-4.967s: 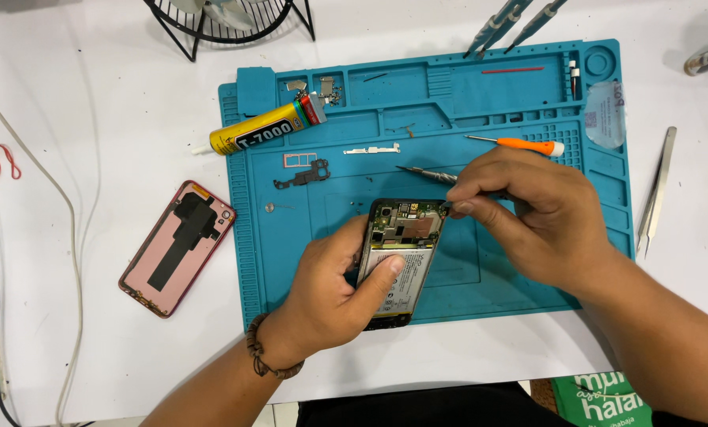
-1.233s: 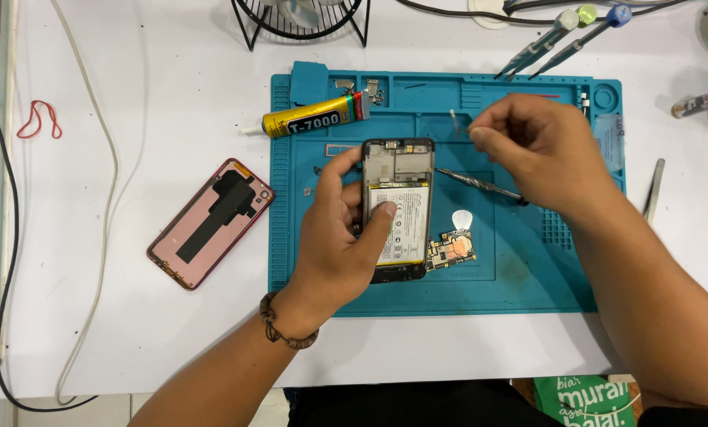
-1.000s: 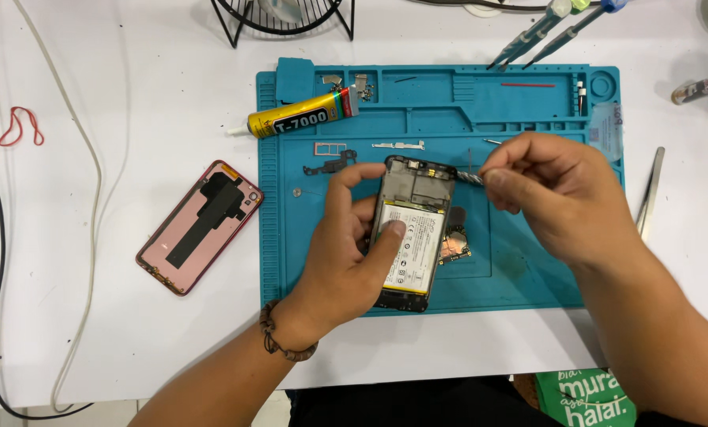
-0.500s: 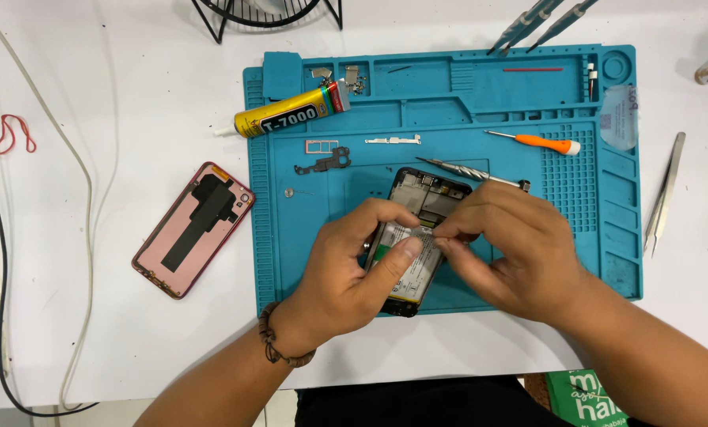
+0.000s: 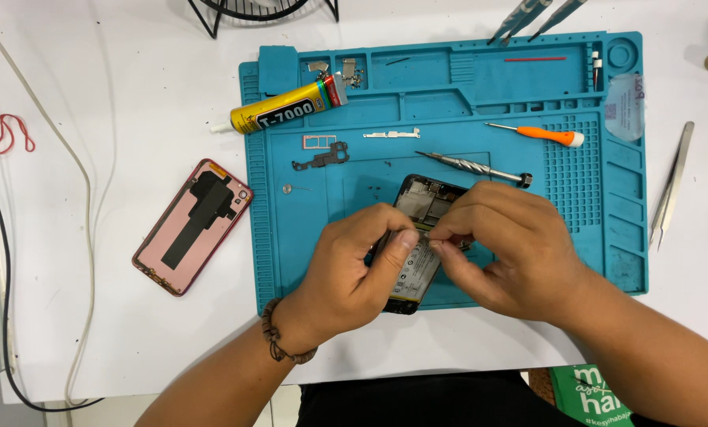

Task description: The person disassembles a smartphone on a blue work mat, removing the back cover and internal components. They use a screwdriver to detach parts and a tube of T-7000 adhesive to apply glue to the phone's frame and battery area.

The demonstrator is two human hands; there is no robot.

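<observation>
An opened phone [image 5: 419, 237], back cover off and battery showing, lies tilted on the blue repair mat [image 5: 322, 237]. My left hand [image 5: 352, 265] grips the phone's left side, thumb on the battery. My right hand [image 5: 503, 241] is over the phone's right side, with thumb and forefinger pinched at a small part near the middle of the phone; the part itself is too small to make out. A silver screwdriver [image 5: 473, 167] lies on the mat just above my right hand. An orange-handled screwdriver [image 5: 537, 134] lies farther up.
A pink phone back cover [image 5: 193, 225] lies inside-up left of the mat. A yellow glue tube [image 5: 284, 108], small metal brackets [image 5: 322, 154] and screws sit on the mat's upper part. Tweezers [image 5: 670, 186] lie right of the mat. Cables [image 5: 85, 198] run down the left.
My right hand set the silver screwdriver down on the mat and came onto the phone. The phone was lowered toward the mat's near edge, both hands now pinching at its middle.
</observation>
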